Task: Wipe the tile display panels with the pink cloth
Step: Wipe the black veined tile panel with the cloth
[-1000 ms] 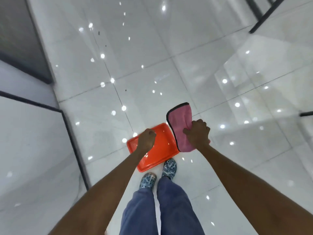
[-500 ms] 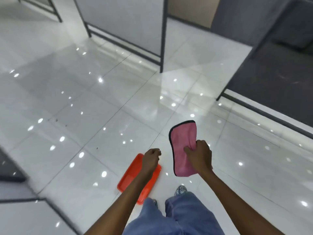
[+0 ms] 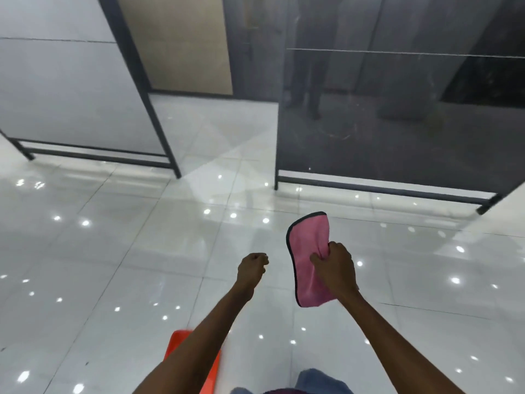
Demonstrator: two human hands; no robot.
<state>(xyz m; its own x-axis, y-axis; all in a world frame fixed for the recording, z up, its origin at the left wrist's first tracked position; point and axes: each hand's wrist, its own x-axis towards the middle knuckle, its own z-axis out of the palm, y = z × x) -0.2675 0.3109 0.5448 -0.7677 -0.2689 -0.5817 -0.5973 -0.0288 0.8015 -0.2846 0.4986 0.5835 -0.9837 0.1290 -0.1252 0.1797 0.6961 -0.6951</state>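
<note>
Pink and soft, the cloth (image 3: 308,260) hangs in the air over the floor (image 3: 113,251), right of centre and fairly near, bunched at its middle in the right hand (image 3: 335,267), whose fingers and thumb are curled round the fabric. Its dark-edged upper end stands up above the fist and its lower end droops below, so it looks light and limp, likely to fold and flop rather than hold any shape. Gathering more of it flat under the palm would probably serve better for wiping than this pinch at the middle.

Just left of it, apart from the cloth, the left hand (image 3: 252,265) is held out with its fingers curled in and nothing in it.

Farther off on the right stands the dark tile panel (image 3: 397,123) in its black frame, glossy and reflective, with faint marks on its face; it seems the closest surface to wipe, and nothing lies between it and the cloth. On the far left stands a pale grey panel (image 3: 71,95), also framed in black, and between the two, farther back, a beige panel (image 3: 181,44).

Near the bottom edge an orange tray (image 3: 177,345) lies on the floor, partly hidden by the left forearm, close to the person's legs; it could be stepped on. The white floor tiles are highly polished and may be slippery
</note>
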